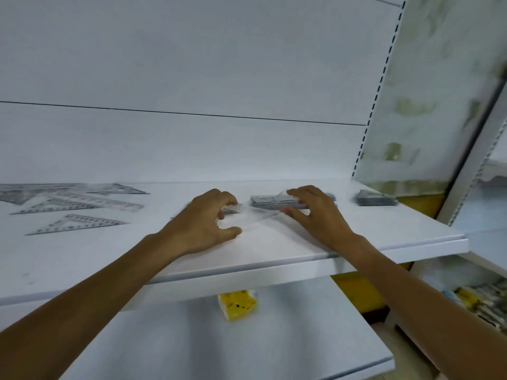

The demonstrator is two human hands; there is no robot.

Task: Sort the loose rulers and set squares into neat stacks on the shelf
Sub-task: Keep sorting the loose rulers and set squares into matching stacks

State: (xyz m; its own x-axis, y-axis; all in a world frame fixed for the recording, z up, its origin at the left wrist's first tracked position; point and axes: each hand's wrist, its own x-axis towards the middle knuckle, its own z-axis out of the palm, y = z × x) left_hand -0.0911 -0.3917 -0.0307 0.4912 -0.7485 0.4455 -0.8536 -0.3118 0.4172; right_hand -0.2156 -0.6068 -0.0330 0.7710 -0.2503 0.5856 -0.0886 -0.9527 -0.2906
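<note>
Head view: blur smears a clear piece; ruler or set square, I cannot tell, and fingers hide its ends. Its long axis runs 9 to 3 o'clock, just over the white shelf. The left hand pinches one end and the right hand the other. A stack lies behind, with loose set squares at 9 o'clock.
</note>
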